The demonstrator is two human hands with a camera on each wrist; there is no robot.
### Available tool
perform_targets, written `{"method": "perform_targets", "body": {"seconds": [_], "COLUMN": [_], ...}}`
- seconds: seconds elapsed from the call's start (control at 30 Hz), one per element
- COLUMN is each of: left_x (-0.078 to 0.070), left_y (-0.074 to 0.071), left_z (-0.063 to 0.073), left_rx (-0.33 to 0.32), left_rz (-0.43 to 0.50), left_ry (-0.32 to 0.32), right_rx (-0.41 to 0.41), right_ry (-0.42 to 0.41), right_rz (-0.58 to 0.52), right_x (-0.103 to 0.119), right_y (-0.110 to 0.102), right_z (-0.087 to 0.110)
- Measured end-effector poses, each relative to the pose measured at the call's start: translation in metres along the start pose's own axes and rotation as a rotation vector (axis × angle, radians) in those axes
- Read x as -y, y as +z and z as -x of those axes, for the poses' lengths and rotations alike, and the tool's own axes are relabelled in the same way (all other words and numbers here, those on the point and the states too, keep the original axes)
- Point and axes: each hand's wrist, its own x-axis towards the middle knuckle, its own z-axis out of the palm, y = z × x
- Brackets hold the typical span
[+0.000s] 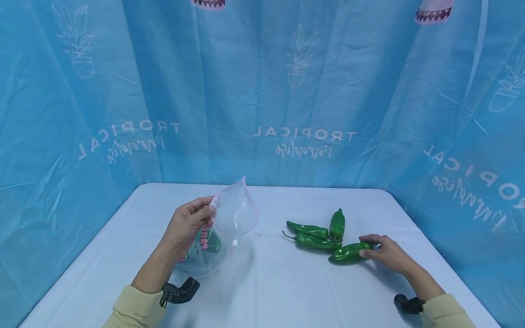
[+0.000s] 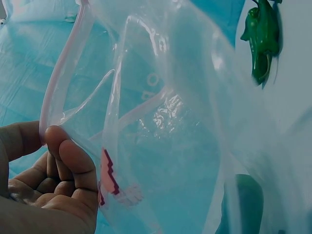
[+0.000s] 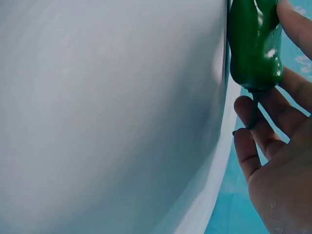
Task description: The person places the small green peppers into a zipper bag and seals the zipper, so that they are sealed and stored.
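Left hand: forearm angled inward from the near left, the left hand (image 1: 186, 226) pinching the rim of a clear bag (image 1: 236, 214) between thumb and fingers.
Right hand: reaching in from the near right, the right hand (image 1: 388, 255) gripping the stem end of a green pepper (image 1: 346, 254), thumb on the near side.
Loose peppers: three other peppers (image 1: 316, 242) lie clustered on the white table (image 1: 279, 291), left and far of the gripped one.
Bag contents: a dark green shape (image 1: 213, 242) shows blurrily through the plastic, partly behind print.
Cut off: the gripped pepper's far end, in the right wrist view.
Wrist views: the right shows the stem (image 3: 255, 109) between fingers, mostly hidden from the head; the left shows the bag's pink edging (image 2: 63, 63) closely.
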Motion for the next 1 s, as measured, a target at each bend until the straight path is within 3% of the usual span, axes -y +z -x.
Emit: {"method": "perform_targets", "body": {"seconds": [1.0], "left_x": [-0.003], "left_y": [0.003], "left_z": [0.002], "left_rx": [0.002], "left_rz": [0.001], "left_ry": [0.002], "right_rx": [0.086], "right_ry": [0.021], "right_rz": [-0.07], "right_x": [-0.014], "right_y": [0.0], "right_z": [0.007]}}
